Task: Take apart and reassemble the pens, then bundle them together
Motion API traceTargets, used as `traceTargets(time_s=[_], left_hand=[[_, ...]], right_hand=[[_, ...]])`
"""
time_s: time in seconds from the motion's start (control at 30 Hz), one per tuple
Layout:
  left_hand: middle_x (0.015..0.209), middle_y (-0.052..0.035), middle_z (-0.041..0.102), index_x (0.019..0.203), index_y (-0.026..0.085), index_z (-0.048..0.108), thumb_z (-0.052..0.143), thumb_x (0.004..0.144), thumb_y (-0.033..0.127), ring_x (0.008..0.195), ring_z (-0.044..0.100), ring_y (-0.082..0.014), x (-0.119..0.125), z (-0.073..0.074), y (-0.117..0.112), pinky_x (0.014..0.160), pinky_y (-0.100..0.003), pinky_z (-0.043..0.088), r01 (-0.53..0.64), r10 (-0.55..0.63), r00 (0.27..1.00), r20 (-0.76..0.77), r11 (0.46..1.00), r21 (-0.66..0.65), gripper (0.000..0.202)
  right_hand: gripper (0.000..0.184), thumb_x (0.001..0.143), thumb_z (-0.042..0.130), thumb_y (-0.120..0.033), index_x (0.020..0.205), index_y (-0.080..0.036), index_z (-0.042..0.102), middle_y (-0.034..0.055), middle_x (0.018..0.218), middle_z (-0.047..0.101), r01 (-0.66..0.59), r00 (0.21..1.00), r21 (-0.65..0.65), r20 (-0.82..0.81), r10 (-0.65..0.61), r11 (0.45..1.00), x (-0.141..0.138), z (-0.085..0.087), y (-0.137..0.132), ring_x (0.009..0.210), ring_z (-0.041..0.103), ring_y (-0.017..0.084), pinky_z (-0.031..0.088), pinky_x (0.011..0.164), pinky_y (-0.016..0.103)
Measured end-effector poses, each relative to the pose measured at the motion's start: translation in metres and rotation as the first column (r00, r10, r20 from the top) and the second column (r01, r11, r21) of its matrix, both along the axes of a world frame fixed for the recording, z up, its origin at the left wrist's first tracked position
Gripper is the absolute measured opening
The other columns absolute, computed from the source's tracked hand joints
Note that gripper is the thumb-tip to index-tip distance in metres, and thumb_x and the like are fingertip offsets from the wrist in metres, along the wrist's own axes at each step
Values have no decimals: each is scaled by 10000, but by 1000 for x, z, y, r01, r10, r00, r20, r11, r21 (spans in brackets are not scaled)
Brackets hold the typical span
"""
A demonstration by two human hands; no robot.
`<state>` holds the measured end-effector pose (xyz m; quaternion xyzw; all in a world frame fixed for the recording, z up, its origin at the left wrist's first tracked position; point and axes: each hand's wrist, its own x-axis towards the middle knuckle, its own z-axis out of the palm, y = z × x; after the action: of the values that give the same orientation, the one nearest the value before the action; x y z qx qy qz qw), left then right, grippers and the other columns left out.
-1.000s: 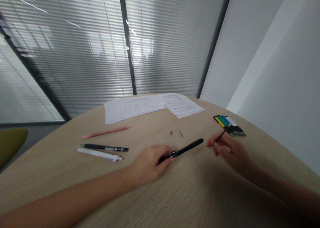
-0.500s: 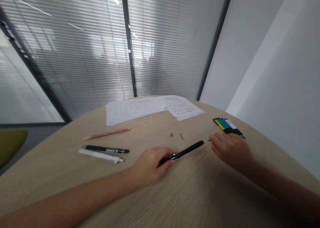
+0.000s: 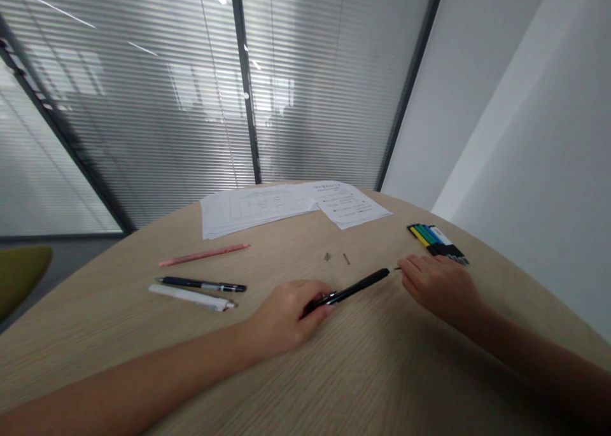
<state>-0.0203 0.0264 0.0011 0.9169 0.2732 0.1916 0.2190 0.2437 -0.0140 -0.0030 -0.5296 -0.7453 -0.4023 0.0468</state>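
Black pen barrel [image 3: 360, 286] is gripped near its rear by the left hand [image 3: 293, 312], thumb and fingers wrapped around it; barrel is angled up and right across the view, front end pointed at the right hand [image 3: 439, 286]. A thin rod [image 3: 397, 268] is pinched in the right fingertips, its exposed tip lined up just at the barrel's front end; contact vs. small gap can't be told. Most of the rod is hidden by the fingers. Two tiny loose parts [image 3: 327, 256] are laid on the wooden table [image 3: 334, 385] beyond the barrel, near each other. Left of the left hand, a white pen [image 3: 186, 296] and a black-and-silver pen [image 3: 200, 284] are placed side by side, with a pink pen [image 3: 205, 254] behind them. A pack of coloured pens [image 3: 432, 239] is set just beyond the right hand. Printed sheets [image 3: 258, 207] are spread, partly overlapped, at the far edge.
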Motion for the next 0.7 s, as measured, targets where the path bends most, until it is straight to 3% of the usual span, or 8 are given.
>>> traceTargets(time_s=[0.4, 0.7], left_hand=[[716, -8, 589, 901, 171, 545, 417, 783, 268, 628, 527, -119, 0, -1, 0, 589, -220, 399, -6, 7, 1000, -27, 1000, 16, 199], [710, -10, 586, 880, 160, 553, 415, 781, 277, 620, 527, -123, 1, 1, -1, 566, -218, 385, -34, 32, 998, -52, 999, -23, 206]], right_hand=[[177, 728, 454, -93, 627, -153, 587, 40, 577, 573, 15, 997, 22, 82, -17, 1000, -2, 6, -5, 537, 463, 149, 223, 543, 280], [231, 784, 384, -68, 818, -116, 607, 77, 728, 620, -77, 989, 120, 138, 60, 990, -5, 14, -12, 642, 493, 172, 287, 607, 291]])
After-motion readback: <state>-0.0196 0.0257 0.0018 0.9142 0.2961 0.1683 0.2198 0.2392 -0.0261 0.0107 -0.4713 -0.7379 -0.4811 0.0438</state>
